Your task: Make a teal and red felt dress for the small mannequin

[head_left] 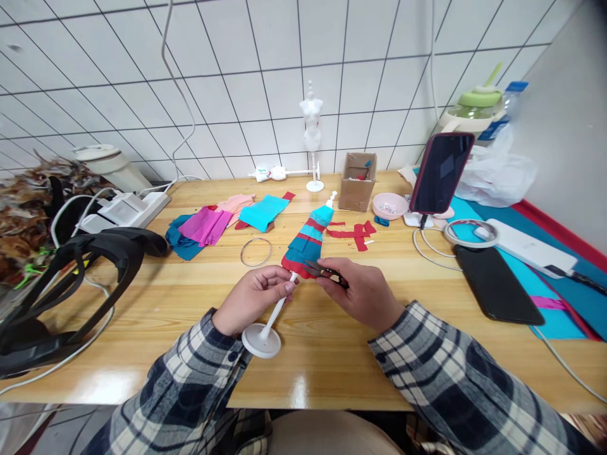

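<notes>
My left hand (262,292) is closed around the white stand of a small doll mannequin, near the hem of its dress; the stand's round base (261,341) tilts toward me. The mannequin wears a layered paper-like dress (307,241) in blue, turquoise and red, and lies slanted away with its neck at the far end. In my right hand (358,287) is a pair of small dark scissors (327,272), their blades at the red hem of the dress. How far the blades are parted is hard to make out.
Red scraps (353,234), turquoise sheets (267,212) and magenta sheets (206,225) lie beyond my hands. A white mannequin (312,136) stands by a cardboard box (357,181) and a pink bowl (390,206). Phones (497,284) are at right, a black headset (80,284) at left.
</notes>
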The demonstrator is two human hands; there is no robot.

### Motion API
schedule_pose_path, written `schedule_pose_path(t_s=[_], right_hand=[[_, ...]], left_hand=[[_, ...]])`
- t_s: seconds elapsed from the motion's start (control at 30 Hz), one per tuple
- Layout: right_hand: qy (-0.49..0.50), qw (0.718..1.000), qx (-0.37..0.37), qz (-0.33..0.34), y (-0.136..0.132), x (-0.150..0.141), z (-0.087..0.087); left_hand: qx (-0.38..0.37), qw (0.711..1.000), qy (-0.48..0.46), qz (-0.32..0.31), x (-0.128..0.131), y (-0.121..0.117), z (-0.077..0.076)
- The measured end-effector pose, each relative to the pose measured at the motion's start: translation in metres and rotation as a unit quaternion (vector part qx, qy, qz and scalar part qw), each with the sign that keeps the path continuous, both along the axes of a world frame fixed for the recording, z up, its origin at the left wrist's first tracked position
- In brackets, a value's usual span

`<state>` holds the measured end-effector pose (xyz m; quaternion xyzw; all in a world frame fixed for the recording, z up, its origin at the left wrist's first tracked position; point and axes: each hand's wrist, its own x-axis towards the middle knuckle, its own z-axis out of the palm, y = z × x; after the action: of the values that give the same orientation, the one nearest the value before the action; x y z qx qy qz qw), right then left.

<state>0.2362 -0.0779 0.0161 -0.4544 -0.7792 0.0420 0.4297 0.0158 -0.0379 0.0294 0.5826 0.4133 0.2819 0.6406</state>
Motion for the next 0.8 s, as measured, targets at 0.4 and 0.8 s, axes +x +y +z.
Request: schedule_pose_path(t_s=[0.4, 0.8], right_hand=[[-0.025, 0.998, 0.063, -0.005, 0.0012, -0.0002, -0.0009], [-0.016, 0.999, 0.04, 0.0, 0.0, -0.0001, 0.0018]], left_hand=[[-0.007, 1.0, -0.004, -0.001, -0.0002, -0.0005, -0.0015], [-0.013, 1.0, -0.002, -0.004, 0.001, -0.0007, 0.0003]])
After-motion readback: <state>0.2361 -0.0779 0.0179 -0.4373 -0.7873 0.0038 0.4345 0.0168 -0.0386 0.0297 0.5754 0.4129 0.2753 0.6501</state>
